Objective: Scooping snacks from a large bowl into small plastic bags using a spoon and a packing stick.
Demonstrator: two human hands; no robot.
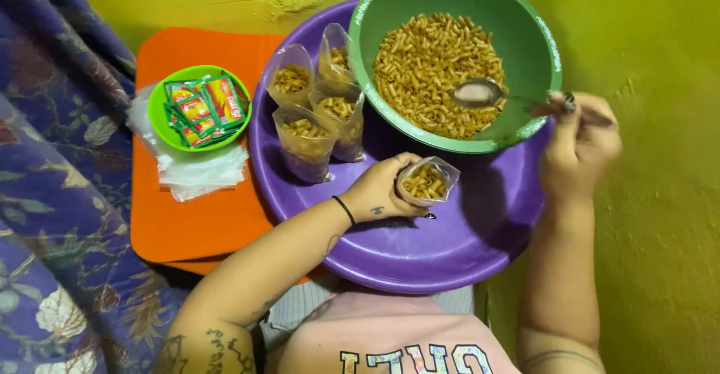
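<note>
Yellow-green wall behind, purple tray [450, 261] below, small pasta bag [426, 181] held in left hand [386, 190] grip, spoon [480, 93] gripped by right hand [577, 145] at three o'clock over green bowl [525, 14].

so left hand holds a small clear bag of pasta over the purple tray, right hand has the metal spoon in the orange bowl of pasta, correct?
One error: the big round plastic bowl of pasta is green, not orange, per the head view. The rest stands: left hand holds the small clear bag of pasta over the purple tray, right hand has the metal spoon.
</note>
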